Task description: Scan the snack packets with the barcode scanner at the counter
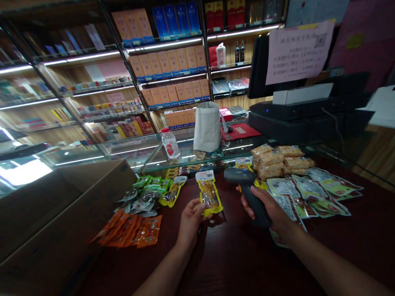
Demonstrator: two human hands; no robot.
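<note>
Between the thumb and fingers of my left hand (190,222) is the lower edge of a yellow-edged snack packet (210,193), its clear window showing brown food. My right hand (271,209) is wrapped round the handle of a black barcode scanner (243,179), whose head points left toward the packet. Left of the packet lie another yellow packet (173,192), green and silver packets (148,191) and a fan of orange packets (132,230). Beside the right hand are green-and-white packets (311,189) and a stack of tan wrapped snacks (277,160).
An open cardboard box (61,222) stands at the left. Behind the dark table (228,255), a glass counter (145,152) holds a red-capped bottle (170,144) and a white paper bag (207,127). A monitor with a paper sign (298,53) stands back right; stocked shelves line the wall.
</note>
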